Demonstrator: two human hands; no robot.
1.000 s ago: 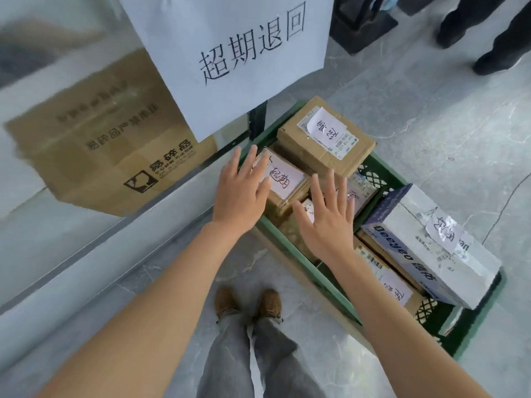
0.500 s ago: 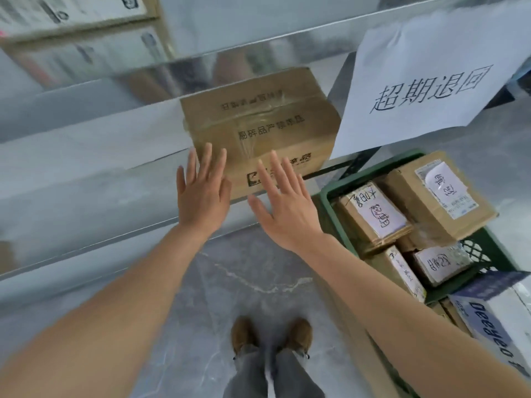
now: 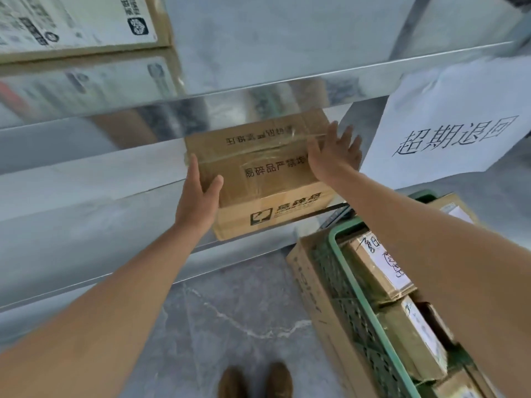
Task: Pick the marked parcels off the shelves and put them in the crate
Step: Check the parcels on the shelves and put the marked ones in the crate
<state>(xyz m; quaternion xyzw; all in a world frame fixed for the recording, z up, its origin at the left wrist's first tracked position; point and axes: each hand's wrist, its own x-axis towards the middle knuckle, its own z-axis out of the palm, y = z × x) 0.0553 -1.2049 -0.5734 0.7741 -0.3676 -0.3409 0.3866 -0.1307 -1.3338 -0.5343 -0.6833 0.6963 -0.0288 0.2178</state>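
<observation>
A brown cardboard parcel (image 3: 267, 179) with black printed characters and clear tape sits on the lower metal shelf (image 3: 94, 193). My left hand (image 3: 198, 193) lies against its left side, thumb on the top face. My right hand (image 3: 334, 155) lies with straight fingers against its right end. The green crate (image 3: 344, 271) stands on the floor at the lower right, holding several brown parcels (image 3: 373, 271) with white handwritten labels.
A white paper sign (image 3: 451, 127) with handwritten characters hangs from the shelf edge at right. Another labelled box (image 3: 83, 24) sits on the upper shelf at top left. A cardboard box (image 3: 310, 294) stands against the crate's left wall. My shoes (image 3: 255, 380) stand on grey marble floor.
My view swung from the crate up to the shelves. Both hands moved forward from open air onto the two sides of the brown parcel on the lower shelf.
</observation>
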